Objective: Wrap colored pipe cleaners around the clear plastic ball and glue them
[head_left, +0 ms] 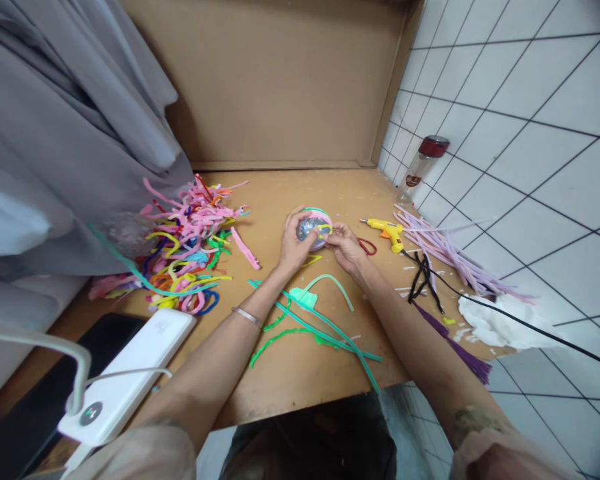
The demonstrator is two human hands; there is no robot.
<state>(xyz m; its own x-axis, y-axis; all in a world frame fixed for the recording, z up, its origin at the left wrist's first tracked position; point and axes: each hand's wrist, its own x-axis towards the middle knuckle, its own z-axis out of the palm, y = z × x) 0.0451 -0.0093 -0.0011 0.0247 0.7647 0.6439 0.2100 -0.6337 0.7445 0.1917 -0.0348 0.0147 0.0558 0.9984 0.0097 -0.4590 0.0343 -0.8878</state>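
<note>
A small round object (307, 228), shiny and bluish inside with a pink and green rim, is held up over the middle of the table. My left hand (294, 241) grips its left side, fingers curled round the edge. At its right side, the fingers of my right hand (346, 247) are pinched together at a small yellow piece (325, 230) on its face. Green pipe cleaners (330, 323) lie crossed between my forearms, near a mint-green patch (304, 298). A bent yellow piece (311, 260) lies just below my hands, and a red loop (367, 247) is beside my right hand.
A tangled heap of coloured pipe cleaners (195, 220) lies left, near a white power bank (130, 373). On the right are a yellow glue gun (387, 231) with black cord, lilac stems (445, 257), a bottle (420, 170), white fluff (500, 320) and a purple tassel (453, 343).
</note>
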